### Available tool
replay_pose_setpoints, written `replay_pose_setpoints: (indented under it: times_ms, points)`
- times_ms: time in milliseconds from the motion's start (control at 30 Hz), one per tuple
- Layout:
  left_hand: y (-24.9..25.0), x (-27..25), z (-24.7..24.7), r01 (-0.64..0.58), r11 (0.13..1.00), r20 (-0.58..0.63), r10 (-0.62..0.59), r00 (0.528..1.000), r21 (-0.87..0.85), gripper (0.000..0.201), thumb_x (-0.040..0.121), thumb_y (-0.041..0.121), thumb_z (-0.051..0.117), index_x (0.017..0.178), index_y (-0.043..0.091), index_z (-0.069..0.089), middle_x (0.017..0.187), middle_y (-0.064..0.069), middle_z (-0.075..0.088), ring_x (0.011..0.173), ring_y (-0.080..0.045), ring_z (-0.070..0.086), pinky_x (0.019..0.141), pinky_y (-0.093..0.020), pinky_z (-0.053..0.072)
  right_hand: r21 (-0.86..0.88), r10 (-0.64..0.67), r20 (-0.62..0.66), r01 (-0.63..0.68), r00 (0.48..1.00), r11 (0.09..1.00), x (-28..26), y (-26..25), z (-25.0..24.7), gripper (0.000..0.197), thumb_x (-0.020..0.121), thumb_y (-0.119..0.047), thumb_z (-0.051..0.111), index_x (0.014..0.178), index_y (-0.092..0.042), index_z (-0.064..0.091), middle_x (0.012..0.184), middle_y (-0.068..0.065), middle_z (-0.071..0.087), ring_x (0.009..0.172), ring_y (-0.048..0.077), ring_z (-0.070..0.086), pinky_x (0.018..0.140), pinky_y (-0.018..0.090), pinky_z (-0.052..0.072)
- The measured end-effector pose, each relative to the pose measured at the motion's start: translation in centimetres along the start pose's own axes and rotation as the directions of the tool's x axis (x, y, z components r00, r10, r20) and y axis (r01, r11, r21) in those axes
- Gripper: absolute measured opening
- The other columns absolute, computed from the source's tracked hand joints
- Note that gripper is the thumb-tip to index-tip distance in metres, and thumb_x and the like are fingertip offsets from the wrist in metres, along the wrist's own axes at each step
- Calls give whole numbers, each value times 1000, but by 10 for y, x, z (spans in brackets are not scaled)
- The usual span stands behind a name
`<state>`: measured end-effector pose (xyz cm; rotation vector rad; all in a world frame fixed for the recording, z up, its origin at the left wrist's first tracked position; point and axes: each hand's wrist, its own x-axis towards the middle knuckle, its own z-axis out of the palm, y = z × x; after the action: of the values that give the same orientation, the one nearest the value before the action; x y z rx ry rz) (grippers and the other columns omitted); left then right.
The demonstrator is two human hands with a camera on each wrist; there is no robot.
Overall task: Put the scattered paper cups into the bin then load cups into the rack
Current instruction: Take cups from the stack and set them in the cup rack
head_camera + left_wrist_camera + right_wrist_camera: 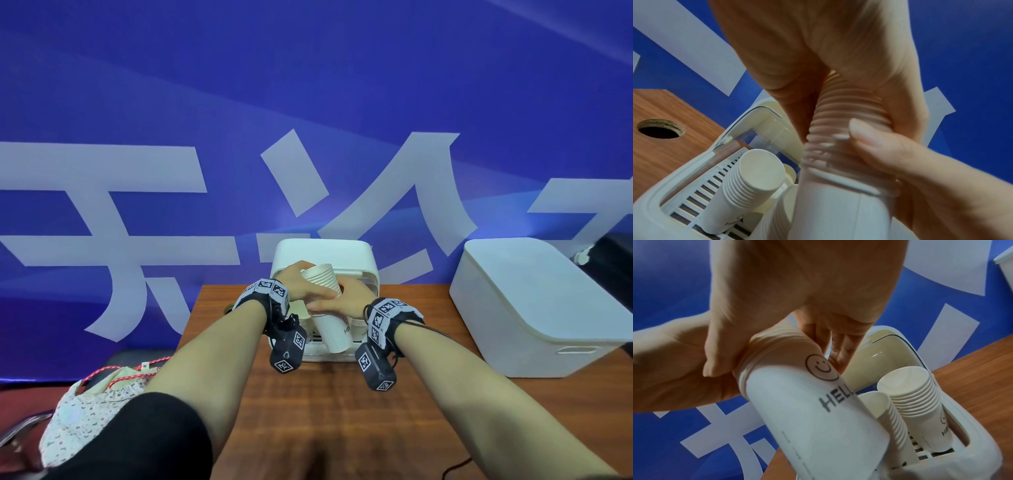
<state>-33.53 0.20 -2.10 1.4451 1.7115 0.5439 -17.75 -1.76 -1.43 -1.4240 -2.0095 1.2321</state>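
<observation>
Both hands hold one long stack of nested white paper cups (330, 308), tilted over the white rack (322, 250) at the table's far middle. My left hand (301, 281) grips the ribbed upper end (849, 110). My right hand (346, 298) grips the stack just below, thumb across it. The lowest cup (807, 418) bears a smiley and "HELL" lettering. In the rack (982, 451) stand two more cup stacks, one tall (920, 410) and one shorter (888, 415). The left wrist view shows a stack (748, 186) standing on the rack's slotted floor.
A white lidded bin (534, 308) sits on the wooden table (342, 411) to the right of the rack. A round cable hole (659, 128) is in the tabletop left of the rack. A blue banner wall stands behind; a floral bag (89, 411) lies at lower left.
</observation>
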Motion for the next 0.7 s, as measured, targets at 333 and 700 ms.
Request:
replay_pose_setpoints:
  times_ms: [333,700]
  points:
    - [7,-11,2,6,983,0,-6,1000,-182,85,36,50,88,110,26,54,104,-2,64,98,-18,64,88,-36,55,-16,2,-10,-2,1000,1000,3,3,0,22,73,-22,78,92,-18,68,93,2,69,86,16,60,84,34,51]
    - [9,-10,4,-62,968,7,65,998,-243,32,74,20,80,92,20,54,86,-2,63,76,-14,62,68,-29,56,-3,0,-13,0,1000,1000,-2,5,-4,32,74,-25,80,102,-25,64,102,-1,69,94,14,62,86,26,49]
